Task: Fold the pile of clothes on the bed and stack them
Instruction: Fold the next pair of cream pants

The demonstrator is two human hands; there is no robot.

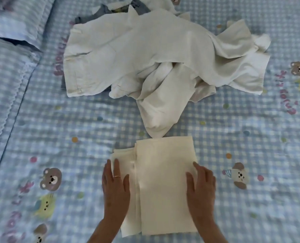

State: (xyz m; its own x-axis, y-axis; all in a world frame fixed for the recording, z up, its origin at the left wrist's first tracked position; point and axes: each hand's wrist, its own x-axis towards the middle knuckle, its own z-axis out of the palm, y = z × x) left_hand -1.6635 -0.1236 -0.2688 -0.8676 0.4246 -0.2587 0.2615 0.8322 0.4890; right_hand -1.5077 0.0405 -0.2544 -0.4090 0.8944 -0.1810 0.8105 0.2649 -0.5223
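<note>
Two forearms: yours, entering from 6 o'clock, angled inward.
Left hand: flat, fingers straight, pressing the folded cloth's left edge.
Right hand: flat, fingers relaxed, resting on its right edge.
Folded cloth: cream, between your hands on the bed.
Pile of clothes: white, unfolded, at 12 o'clock.

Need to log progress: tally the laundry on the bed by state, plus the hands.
Folded cream garment: 1
Unfolded pile of clothes, items inside not separable: 1
Hands, left hand and right hand, flat on the folded piece: 2
Total: 4
</note>
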